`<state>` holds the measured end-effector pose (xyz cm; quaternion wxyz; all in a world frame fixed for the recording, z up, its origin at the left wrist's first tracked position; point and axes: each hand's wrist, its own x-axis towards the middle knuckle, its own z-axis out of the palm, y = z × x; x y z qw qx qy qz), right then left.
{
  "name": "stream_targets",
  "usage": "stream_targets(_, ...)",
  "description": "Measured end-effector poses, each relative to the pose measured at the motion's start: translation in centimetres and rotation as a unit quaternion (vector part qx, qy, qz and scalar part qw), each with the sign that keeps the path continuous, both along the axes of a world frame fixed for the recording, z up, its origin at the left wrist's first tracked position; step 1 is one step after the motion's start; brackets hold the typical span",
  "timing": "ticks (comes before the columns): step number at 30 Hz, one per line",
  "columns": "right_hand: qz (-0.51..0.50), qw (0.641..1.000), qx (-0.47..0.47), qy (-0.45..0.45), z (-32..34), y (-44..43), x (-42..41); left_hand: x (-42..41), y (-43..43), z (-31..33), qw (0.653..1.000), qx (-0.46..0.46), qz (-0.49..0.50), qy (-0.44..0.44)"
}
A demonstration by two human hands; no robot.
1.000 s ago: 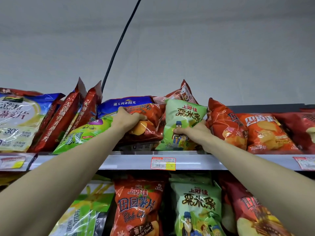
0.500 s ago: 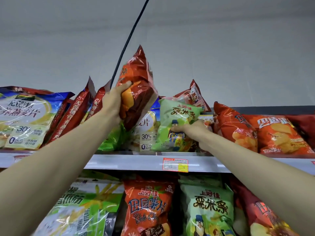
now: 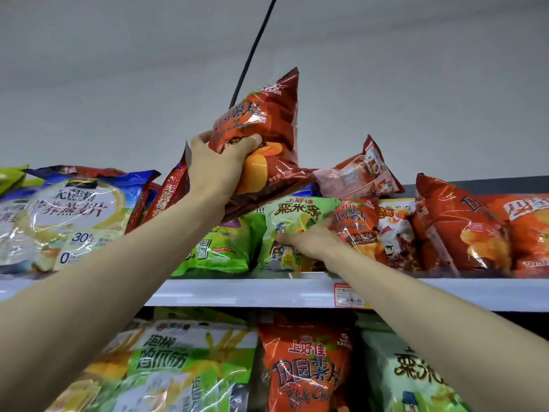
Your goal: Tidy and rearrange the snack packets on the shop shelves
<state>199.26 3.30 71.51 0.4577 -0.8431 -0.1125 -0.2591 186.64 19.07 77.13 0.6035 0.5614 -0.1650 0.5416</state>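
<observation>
Left hand grips the red packet, tilted top up-right above the shelf. Right hand pinches the green packet just below-right, probably clearing its slot.

Black cable ran slantwise up plain grey wall, top out of frame. Red-and-white price label lower right, print blurred.

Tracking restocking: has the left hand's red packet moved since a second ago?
Yes: the red packet rose off the top shelf, in the left hand.
</observation>
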Motion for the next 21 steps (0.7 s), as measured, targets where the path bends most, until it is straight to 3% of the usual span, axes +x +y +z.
stream_targets(4,0.102,0.994,-0.042,0.019,-0.6,-2.6,-2.8,0.9,-2.4,-0.9,0.999,0.052,0.014,-0.007)
stream_targets(7,0.088,0.991,-0.104,-0.019,-0.8,-5.8,-4.2,1.7,-5.2,-1.3,0.998,0.064,-0.005,-0.013)
stream_targets(9,0.024,0.991,-0.114,-0.071,-0.8,-8.5,-5.0,2.3,-7.4,-1.5,0.997,0.071,-0.021,-0.009)
stream_targets(11,-0.039,0.989,-0.083,-0.116,-0.6,-11.5,-5.4,2.7,-9.6,-1.7,0.996,0.087,-0.034,-0.003)
stream_targets(16,-0.090,0.963,0.001,-0.254,-1.5,-18.1,-7.6,4.7,-15.9,-2.3,0.988,0.146,-0.026,0.034)
stream_targets(21,-0.116,0.962,0.054,-0.243,-2.2,-22.6,-7.7,9.3,-19.1,-3.7,0.984,0.132,0.050,0.105)
